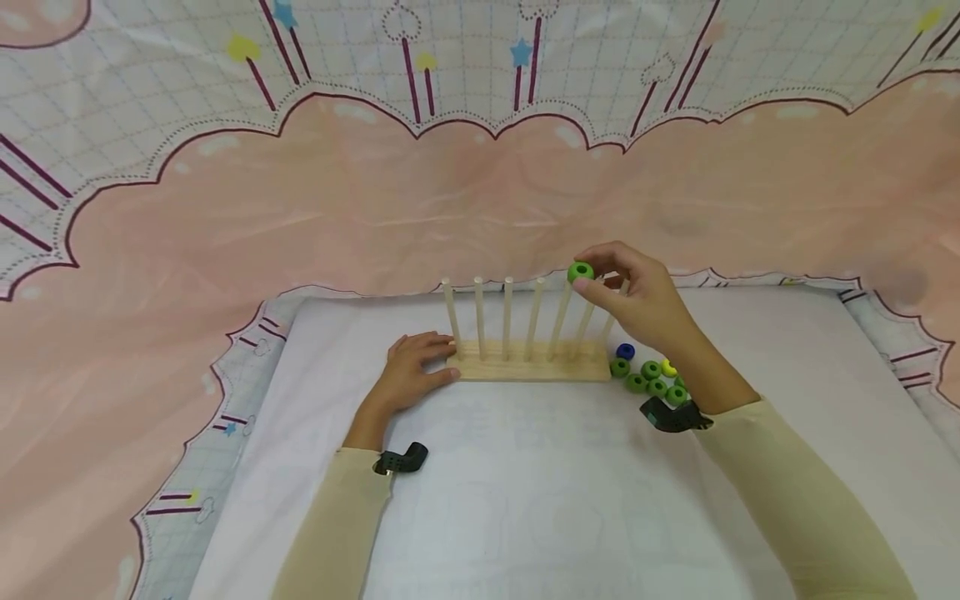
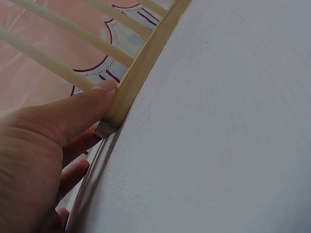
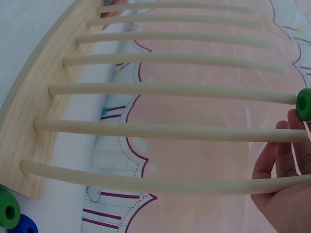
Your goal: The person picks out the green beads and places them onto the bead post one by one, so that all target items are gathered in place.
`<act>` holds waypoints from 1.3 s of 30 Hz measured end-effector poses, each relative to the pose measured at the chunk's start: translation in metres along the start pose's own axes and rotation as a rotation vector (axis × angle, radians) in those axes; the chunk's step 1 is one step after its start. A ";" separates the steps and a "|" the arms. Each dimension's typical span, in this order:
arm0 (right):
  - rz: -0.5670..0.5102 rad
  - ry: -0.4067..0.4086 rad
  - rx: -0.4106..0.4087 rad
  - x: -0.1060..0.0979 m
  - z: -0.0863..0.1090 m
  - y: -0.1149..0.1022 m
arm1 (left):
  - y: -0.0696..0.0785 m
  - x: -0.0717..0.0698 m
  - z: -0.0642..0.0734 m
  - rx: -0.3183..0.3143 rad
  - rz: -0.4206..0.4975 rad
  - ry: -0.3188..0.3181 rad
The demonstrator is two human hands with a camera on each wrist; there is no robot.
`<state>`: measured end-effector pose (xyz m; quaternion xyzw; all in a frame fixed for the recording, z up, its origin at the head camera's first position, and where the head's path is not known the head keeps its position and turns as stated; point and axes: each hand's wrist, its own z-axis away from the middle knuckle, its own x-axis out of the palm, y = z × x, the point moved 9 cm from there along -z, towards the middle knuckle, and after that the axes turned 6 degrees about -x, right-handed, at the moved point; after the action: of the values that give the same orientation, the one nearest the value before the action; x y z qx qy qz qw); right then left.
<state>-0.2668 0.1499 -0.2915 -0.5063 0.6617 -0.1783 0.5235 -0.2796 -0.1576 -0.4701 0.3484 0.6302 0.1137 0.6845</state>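
A wooden peg stand (image 1: pixel 532 369), a flat base with several upright round pegs in a row, stands on the white-covered table. My left hand (image 1: pixel 412 371) grips the left end of its base; in the left wrist view the thumb lies against the end and a finger reaches behind it. Between thumb and fingers, my right hand (image 1: pixel 641 300) pinches a green bead (image 1: pixel 573 274) with a hole through it. The bead is right at the top of a peg (image 3: pixel 170 91) right of the stand's middle. Fingers of the right hand overlap the rightmost pegs in the head view.
Several green beads (image 1: pixel 636 383) lie loose by the stand's right end, with a blue bead (image 1: pixel 626 352) and a yellow bead (image 1: pixel 668 367) among them, partly under the right forearm. Behind the table hangs a pink patterned cloth (image 1: pixel 375 208).
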 end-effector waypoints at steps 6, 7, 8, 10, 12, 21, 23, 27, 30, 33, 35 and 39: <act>0.004 -0.010 0.005 0.004 -0.002 0.001 | 0.000 -0.001 0.000 -0.017 -0.003 -0.017; 0.003 -0.013 0.004 0.005 -0.002 0.001 | 0.000 -0.001 0.000 -0.015 -0.005 -0.018; 0.005 -0.016 0.005 0.005 -0.003 0.000 | -0.001 -0.001 -0.001 -0.013 -0.008 -0.018; 0.004 -0.023 0.001 0.005 -0.005 0.000 | -0.003 -0.002 -0.003 -0.007 -0.012 -0.014; 0.002 -0.027 -0.001 0.005 -0.007 0.000 | -0.005 -0.003 -0.006 -0.005 -0.011 -0.010; -0.003 -0.046 0.005 0.005 -0.013 0.000 | -0.009 -0.004 -0.011 -0.026 0.005 -0.017; 0.005 -0.051 0.015 0.005 -0.013 0.000 | -0.010 -0.003 -0.011 -0.019 0.002 -0.015; 0.010 -0.058 0.031 0.006 -0.012 0.001 | -0.010 -0.002 -0.009 -0.014 -0.002 -0.013; 0.011 -0.060 0.027 0.007 -0.009 0.002 | -0.009 -0.002 -0.007 -0.011 0.000 -0.005; 0.026 -0.068 0.030 0.007 -0.007 0.003 | -0.009 -0.001 -0.005 -0.016 0.011 -0.008; 0.042 -0.077 0.035 0.007 -0.006 0.004 | -0.008 0.001 -0.003 -0.020 0.015 -0.016; 0.073 -0.090 0.039 0.007 -0.005 0.001 | -0.005 0.001 -0.001 -0.005 0.007 -0.016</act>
<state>-0.2712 0.1435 -0.2940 -0.4790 0.6520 -0.1488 0.5686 -0.2818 -0.1602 -0.4738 0.3497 0.6233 0.1150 0.6900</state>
